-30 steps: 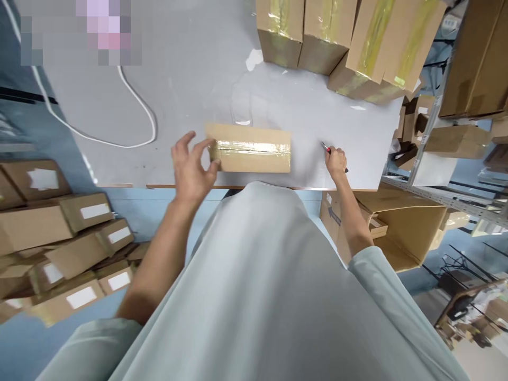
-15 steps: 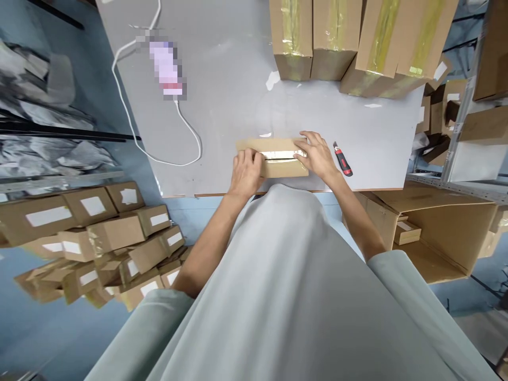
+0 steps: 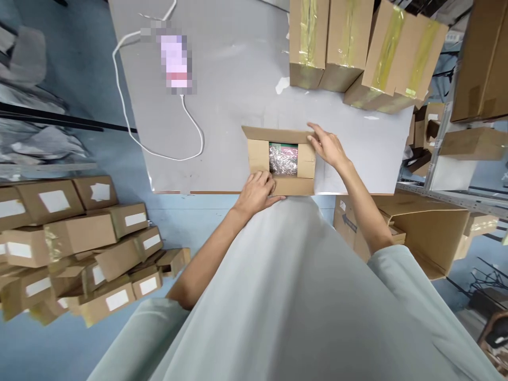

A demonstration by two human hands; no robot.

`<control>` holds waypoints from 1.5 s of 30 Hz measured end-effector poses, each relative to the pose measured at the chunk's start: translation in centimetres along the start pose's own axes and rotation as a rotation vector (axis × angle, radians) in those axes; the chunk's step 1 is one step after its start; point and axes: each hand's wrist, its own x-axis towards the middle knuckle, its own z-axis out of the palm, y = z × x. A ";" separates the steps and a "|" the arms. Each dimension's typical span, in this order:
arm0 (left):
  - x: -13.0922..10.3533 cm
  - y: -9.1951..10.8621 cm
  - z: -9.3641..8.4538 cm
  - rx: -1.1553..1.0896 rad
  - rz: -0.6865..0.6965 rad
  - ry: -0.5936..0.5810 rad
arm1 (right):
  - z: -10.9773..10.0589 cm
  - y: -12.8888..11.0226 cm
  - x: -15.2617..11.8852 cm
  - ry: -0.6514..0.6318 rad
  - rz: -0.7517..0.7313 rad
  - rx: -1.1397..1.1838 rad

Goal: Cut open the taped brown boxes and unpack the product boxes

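Note:
A small cardboard box (image 3: 257,156) lies at the table's near edge with its top flaps folded apart. Inside it, clear bubble wrap (image 3: 283,160) covers something with green and pink showing through. My left hand (image 3: 257,190) grips the near flap (image 3: 296,186) at its left corner, fingers curled over it and thumb below. At the far right corner, my right hand (image 3: 328,147) has its fingers apart, the fingertips beside the raised far flap (image 3: 273,134). Whether they touch it, I cannot tell.
Taped cardboard boxes (image 3: 345,37) stand at the table's back right. A blurred-out device (image 3: 175,62) with a white cable (image 3: 201,138) lies left on the grey table (image 3: 230,95). Labelled boxes (image 3: 85,225) are piled at lower left; a large open carton (image 3: 432,233) stands at right.
The box has gone from closed flaps to open ones, and its bubble-wrapped contents now show. My right hand has come off the top seam. The red-and-black cutter is no longer visible.

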 end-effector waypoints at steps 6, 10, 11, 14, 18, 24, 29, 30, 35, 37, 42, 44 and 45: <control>2.9 -0.3 -0.4 0.063 0.062 -0.047 | 1.8 -2.5 2.5 0.155 0.278 -0.101; 4.5 0.8 -0.8 0.135 0.082 -0.077 | 2.6 -7.2 0.8 -0.022 0.077 -0.236; 4.7 1.1 -1.1 0.158 0.087 -0.070 | 2.9 -8.1 0.1 -0.097 0.009 -0.247; 4.0 1.1 -2.5 0.202 0.091 -0.014 | 3.5 -9.7 -2.2 -0.204 -0.081 -0.244; 1.5 -1.8 -5.0 0.166 0.012 0.082 | 3.0 -10.0 -5.5 -0.121 -0.049 -0.189; 0.2 -5.9 -5.8 0.123 -0.119 -0.007 | 1.0 -8.2 -8.8 0.004 0.183 -0.236; 3.5 -3.1 -4.6 0.095 -0.168 -0.006 | 1.4 -6.4 -9.4 -0.018 0.390 -0.244; 4.5 -2.3 -4.3 0.074 -0.172 0.005 | 1.6 -6.3 -9.3 -0.032 0.384 -0.239; 9.7 1.1 -2.3 -0.015 0.010 0.002 | 1.8 -6.8 -8.2 -0.076 0.269 -0.175; 11.1 1.5 -1.3 0.004 0.055 -0.115 | 1.7 -6.9 -7.6 -0.097 0.238 -0.145; 11.4 -0.1 0.7 0.081 -0.020 -0.288 | 2.0 -6.4 -5.9 -0.149 0.230 -0.122; 10.8 -1.1 0.9 0.096 -0.060 -0.297 | 2.5 -6.2 -4.9 -0.157 0.227 -0.143; 10.4 -1.6 1.0 0.109 -0.086 -0.307 | 2.8 -6.2 -4.4 -0.157 0.226 -0.161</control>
